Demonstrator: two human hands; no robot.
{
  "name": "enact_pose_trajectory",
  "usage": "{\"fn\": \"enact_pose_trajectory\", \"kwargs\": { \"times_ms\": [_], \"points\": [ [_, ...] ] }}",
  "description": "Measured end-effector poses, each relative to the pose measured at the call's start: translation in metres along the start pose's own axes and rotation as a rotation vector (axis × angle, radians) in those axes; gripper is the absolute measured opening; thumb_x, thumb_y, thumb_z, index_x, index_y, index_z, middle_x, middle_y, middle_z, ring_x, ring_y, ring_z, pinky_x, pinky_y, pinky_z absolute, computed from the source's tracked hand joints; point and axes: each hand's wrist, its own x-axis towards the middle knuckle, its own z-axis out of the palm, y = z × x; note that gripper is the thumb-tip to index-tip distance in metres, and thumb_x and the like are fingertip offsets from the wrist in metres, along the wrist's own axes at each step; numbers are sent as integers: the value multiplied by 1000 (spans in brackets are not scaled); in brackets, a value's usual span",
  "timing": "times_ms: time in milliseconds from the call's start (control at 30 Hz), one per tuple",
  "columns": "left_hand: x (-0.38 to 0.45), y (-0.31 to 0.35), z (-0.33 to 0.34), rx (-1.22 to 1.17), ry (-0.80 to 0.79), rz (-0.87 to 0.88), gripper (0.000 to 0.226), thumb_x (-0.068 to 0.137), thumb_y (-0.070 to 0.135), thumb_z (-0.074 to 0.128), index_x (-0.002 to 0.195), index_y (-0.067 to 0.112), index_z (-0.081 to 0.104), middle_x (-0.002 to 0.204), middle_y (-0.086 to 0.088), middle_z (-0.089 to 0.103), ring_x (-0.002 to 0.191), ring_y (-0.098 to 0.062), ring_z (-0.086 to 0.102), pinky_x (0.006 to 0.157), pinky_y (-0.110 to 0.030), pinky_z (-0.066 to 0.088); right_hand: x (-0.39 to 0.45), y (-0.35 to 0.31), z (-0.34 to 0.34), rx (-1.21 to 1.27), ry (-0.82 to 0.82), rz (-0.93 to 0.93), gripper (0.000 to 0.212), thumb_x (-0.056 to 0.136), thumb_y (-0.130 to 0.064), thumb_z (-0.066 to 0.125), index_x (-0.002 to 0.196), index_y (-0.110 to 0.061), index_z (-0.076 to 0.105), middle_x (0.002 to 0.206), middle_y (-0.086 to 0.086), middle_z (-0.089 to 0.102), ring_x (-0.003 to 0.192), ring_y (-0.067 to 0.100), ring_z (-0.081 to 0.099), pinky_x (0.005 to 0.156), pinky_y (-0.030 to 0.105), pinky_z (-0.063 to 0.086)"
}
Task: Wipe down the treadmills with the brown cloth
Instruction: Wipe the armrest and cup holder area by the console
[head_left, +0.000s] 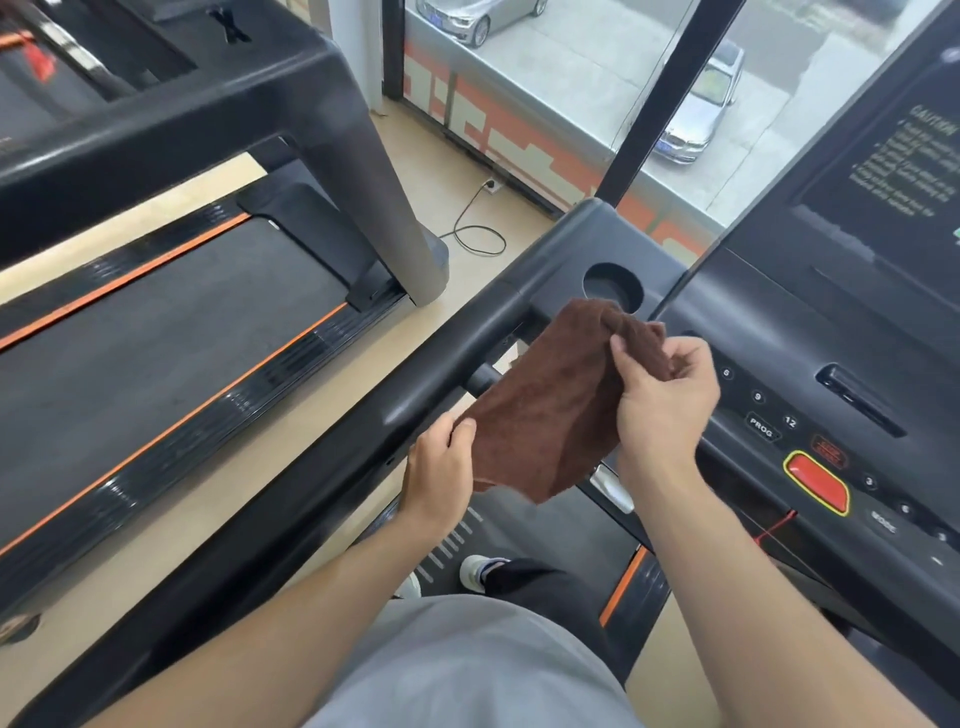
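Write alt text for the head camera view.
Both hands hold a brown cloth above a treadmill's black handrail: left hand pinches its lower edge, right hand grips the top. A second treadmill stands to the left.

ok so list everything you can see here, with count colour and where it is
brown cloth: one, brown, held up over the near treadmill's left handrail
near treadmill: one, black, console at right
cup holder: one, black, round recess just beyond the cloth
stop button: one, red with yellow edge, on the console
far treadmill: one, black with orange stripes, at left
power cable: one, black, on the floor by the window
cars: two, silver, outside the window
shoes: two, white, on the belt below
left hand: grips the cloth's lower left edge
right hand: pinches the cloth's upper right edge
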Motion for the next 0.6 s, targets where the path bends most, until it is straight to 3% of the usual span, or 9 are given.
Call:
{"fn": "enact_pose_trajectory", "kwargs": {
  "times_ms": [133,233,333,400,500,600],
  "points": [
    [-2,5,0,-39,-54,1,38,105,20,49,68,13,54,68,2,56,53,3,56,45,-10,41,1,-12,-1,-102,-67,-111,38,82,-20,84,74,-30,49,79,-6,59,75,12,57,72,39,54],
    [6,-6,-2,28,-78,-30,31,103,32,51,83,11,65,79,-1,69,76,-12,64,62,-24,48,3,-9,4,-307,-189,-99,34,86,-27,83,79,-26,49,75,-14,60,70,7,57,64,29,50],
    [11,-21,-2,65,-30,-83,24,99,36,56,86,17,60,84,3,66,88,-21,62,71,-35,43,7,5,2,-455,-215,133,38,87,-53,74,86,-24,50,82,-5,61,74,16,57,65,36,49],
    [11,-27,0,84,-61,-98,20,95,32,65,110,21,59,110,9,66,105,-15,61,86,-30,43,5,11,-1,-474,-234,260,44,85,-63,70,87,-22,52,89,4,66,80,23,64,75,47,58],
    [0,-29,5,150,-48,60,47,92,19,68,136,21,53,131,13,55,123,-6,50,105,-25,37,-2,6,-7,-477,-312,261,43,82,-55,78,86,-19,56,88,4,71,77,22,68,75,53,60],
    [-2,-10,4,54,77,359,50,85,14,52,134,20,59,134,10,60,130,-12,51,113,-34,38,-6,-20,-15,-473,-520,90,34,77,-28,91,81,-20,58,69,-12,66,61,4,61,60,28,52]
  ]
}}
